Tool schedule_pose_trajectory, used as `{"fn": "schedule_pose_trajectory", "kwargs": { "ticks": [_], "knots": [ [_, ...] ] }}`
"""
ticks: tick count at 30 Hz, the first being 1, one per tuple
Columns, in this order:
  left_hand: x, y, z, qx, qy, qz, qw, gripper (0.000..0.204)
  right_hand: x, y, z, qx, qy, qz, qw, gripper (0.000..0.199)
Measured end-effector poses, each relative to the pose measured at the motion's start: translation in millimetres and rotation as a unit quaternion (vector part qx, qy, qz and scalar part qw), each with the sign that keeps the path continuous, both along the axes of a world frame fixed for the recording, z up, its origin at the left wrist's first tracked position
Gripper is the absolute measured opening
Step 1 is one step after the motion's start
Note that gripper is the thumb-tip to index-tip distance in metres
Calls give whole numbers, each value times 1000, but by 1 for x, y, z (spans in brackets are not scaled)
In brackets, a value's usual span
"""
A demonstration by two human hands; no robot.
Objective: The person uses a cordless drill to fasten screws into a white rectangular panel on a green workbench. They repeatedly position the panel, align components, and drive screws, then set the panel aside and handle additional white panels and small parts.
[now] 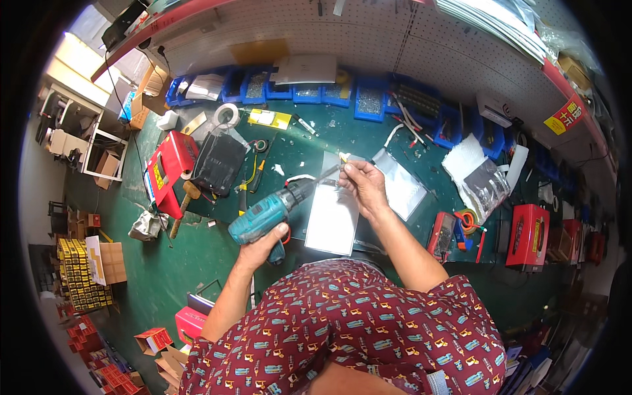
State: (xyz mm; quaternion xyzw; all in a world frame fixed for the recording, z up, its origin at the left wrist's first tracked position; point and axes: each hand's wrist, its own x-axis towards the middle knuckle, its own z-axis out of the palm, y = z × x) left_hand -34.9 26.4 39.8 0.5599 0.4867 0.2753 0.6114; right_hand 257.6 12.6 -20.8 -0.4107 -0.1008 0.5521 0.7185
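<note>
A red box with a yellow label [170,170] lies on the left of the tabletop; another red box [528,235] stands far right. A red-and-yellow sign [565,115] hangs on the right shelf edge. Cardboard cartons [141,99] sit far left.

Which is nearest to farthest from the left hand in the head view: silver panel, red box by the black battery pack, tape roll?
From the left hand on the teal drill:
1. Silver panel, just to its right.
2. Red box, up and left on the bench.
3. Tape roll, farther back by the blue bins.
</note>
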Motion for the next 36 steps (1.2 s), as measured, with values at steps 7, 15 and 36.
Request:
{"fn": "schedule_pose_trajectory", "kwargs": {
  "ticks": [7,15,36],
  "knots": [
    [5,-12,1,-34,-9,15,999,32,0,0,-4,9,4,14,1000,16],
    [4,-11,1,-27,-22,-1,999,30,3,-5,3,5,-25,38,999,17],
    [-14,-19,7,-64,-15,-57,996,35,23,-35,2,-30,50,187,981,24]
  ]
}}
